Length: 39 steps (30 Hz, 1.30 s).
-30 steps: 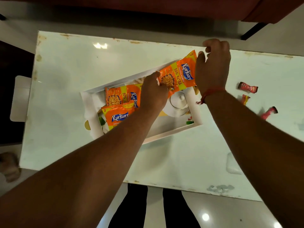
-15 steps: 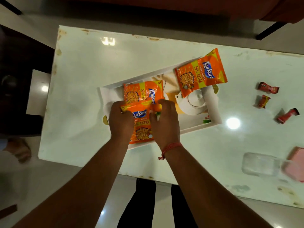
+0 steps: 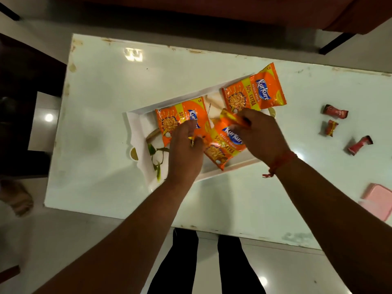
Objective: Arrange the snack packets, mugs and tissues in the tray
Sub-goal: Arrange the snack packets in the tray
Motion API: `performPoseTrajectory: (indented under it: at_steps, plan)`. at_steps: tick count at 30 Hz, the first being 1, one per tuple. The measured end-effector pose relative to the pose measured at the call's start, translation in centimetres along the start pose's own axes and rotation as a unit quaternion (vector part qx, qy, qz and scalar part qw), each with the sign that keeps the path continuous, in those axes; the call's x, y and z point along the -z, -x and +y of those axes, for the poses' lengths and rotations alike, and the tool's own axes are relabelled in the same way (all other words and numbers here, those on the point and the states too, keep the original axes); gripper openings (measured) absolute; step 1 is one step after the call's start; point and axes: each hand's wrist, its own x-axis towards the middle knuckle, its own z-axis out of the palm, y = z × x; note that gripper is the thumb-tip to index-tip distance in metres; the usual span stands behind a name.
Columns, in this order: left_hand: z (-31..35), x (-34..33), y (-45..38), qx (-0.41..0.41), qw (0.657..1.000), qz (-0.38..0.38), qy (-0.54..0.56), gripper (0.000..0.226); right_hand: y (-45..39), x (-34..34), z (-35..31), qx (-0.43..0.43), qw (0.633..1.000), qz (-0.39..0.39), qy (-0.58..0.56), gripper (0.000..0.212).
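Fingers (image 3: 244, 122) of right hand (image 3: 261, 136) pinch glossy orange foil packet (image 3: 224, 143); left hand (image 3: 184, 149) fingers curl on its edge | packet now tilted, rotated mid-tray (image 3: 135, 124); teapot hidden | glossy white worktop (image 3: 101, 98)

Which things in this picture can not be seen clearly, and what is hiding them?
- Floor of the tray, head view: mostly covered by three snack packets and both hands; whether a mug sits there cannot be told.
- Middle packet: its ends are under the left hand and right hand.
- Pink object: cut off by the right edge.
- Three red wrappers: print too small to read.
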Motion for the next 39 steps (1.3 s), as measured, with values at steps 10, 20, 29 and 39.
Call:
performPoseTrajectory:
  at_steps: [10,20,29,39]
  plan:
    - [2.5,-7.2,2.4,0.143,0.954,-0.262,0.020,0.058,2.9,3.1,7.0,-0.145,0.982,0.122,-0.009,0.028]
    - [2.8,-10.2,2.4,0.117,0.956,-0.260,-0.065,0.050,1.9,4.0,8.4,-0.156,0.974,0.166,-0.015,0.026]
    - [3.3,-8.8,2.5,0.133,0.972,-0.192,-0.021,0.046,2.7,4.4,7.8,-0.081,0.962,0.251,0.066,0.028]
    - [-3.3,1.1,-1.6,0.036,0.982,0.127,-0.133,0.029,4.7,-5.8,-0.6,0.003,0.992,0.127,0.009,0.028]
